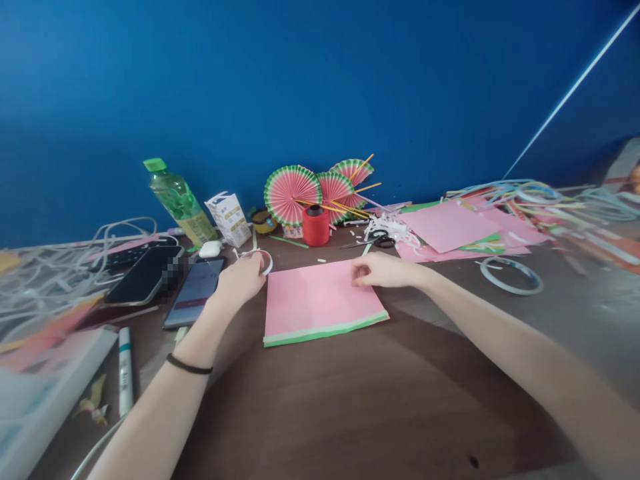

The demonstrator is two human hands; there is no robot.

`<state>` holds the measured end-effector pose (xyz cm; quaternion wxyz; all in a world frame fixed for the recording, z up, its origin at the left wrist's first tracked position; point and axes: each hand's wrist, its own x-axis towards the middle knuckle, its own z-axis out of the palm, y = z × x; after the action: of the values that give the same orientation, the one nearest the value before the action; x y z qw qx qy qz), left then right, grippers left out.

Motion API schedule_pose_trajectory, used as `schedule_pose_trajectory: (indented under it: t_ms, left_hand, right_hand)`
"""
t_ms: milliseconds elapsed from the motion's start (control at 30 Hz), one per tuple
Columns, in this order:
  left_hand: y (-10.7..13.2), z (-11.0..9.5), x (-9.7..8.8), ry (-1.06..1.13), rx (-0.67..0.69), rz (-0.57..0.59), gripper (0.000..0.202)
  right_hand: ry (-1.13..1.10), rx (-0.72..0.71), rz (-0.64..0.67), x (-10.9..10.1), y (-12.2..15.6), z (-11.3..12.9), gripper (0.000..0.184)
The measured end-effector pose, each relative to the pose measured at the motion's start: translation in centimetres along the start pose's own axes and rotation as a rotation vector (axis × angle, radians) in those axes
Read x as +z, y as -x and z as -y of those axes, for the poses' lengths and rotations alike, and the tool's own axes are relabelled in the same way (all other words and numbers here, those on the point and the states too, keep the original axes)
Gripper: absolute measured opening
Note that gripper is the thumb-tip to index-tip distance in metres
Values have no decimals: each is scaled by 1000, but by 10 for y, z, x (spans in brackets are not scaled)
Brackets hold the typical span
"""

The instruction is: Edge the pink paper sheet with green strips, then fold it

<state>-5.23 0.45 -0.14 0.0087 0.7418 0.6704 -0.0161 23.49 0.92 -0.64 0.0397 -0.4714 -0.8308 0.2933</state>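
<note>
A pink paper sheet (320,300) with a white and green strip along its near edge lies flat on the brown table (350,400). My left hand (240,280) is closed around a white roll of tape (265,261) at the sheet's far left corner. My right hand (380,270) rests curled on the sheet's far right corner, fingers pinched together; what they hold, if anything, I cannot make out. A black band circles my left wrist.
Two phones (193,292) and a white marker (125,370) lie at left, near a green bottle (180,200) and a small carton (229,219). Watermelon paper fans (295,193), a red thread spool (316,227), scissors (377,241), pink sheets (450,227) and another tape ring (513,275) lie behind and right.
</note>
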Motion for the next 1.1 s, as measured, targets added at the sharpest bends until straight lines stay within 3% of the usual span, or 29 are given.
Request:
schedule_pose_trajectory:
  t_ms: [67,133,200,300,367,467,567,667,767,933,1100]
  left_hand:
    - [0,-6,4,-9,18,-95,18]
    - [1,-18,12,-18,19,-257,22]
    - [2,-32,22,38,118,-345,23]
    - [3,-50,39,158,425,-277,26]
    - [3,-55,47,210,474,-264,29]
    - [3,-55,53,246,471,-266,32]
    - [1,-53,54,242,475,-262,33]
    - [-1,-54,54,220,476,-249,38]
    - [-3,-55,56,204,470,-229,41]
    - [-5,-54,57,187,474,-249,44]
    - [-4,-54,55,194,476,-259,43]
  right_hand:
    - [-5,-38,-66,5,-4,-1,16]
    - [-15,-47,-52,10,-6,-2,15]
    - [-19,-49,-22,13,-6,-1,14]
    - [-12,-52,-13,14,-6,-2,12]
    - [-8,-53,-21,14,-6,-2,10]
    - [0,-56,-62,15,-8,0,10]
    - [13,-64,-184,22,-12,4,12]
    - [40,-163,-345,32,-22,7,17]
    - [79,-256,-396,33,-39,12,22]
    - [257,-4,-399,17,-82,30,25]
    - [326,92,-398,19,-118,51,26]
